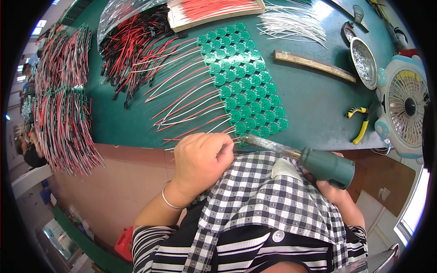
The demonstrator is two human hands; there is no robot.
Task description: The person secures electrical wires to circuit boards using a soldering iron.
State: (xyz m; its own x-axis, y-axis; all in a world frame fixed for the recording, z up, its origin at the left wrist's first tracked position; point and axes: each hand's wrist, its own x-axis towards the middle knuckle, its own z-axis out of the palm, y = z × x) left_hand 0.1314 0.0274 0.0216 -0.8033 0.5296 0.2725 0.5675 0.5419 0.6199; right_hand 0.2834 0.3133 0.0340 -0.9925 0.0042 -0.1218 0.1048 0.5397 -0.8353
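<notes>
A green panel of round circuit boards (250, 82) lies on the table, with red and white wires (182, 109) attached along its left edge. At the panel's near corner, my left hand (200, 152) is closed in a pinch on a thin wire, whose end is partly hidden by the fingers. My right hand (332, 191) is wrapped round the green handle of a soldering iron (325, 167). The iron's tip meets the panel's near left corner, close to my left fingertips. Most of the right hand's fingers are hidden behind the handle.
Bundled red and black wires (136, 45) lie in a clear bag at the back left. Red wires fill a tray (261, 8), beside loose white wires (293, 22). To the right are a wooden bar (314, 66), a metal bowl (364, 63), yellow-handled cutters (362, 129) and a fan (405, 107).
</notes>
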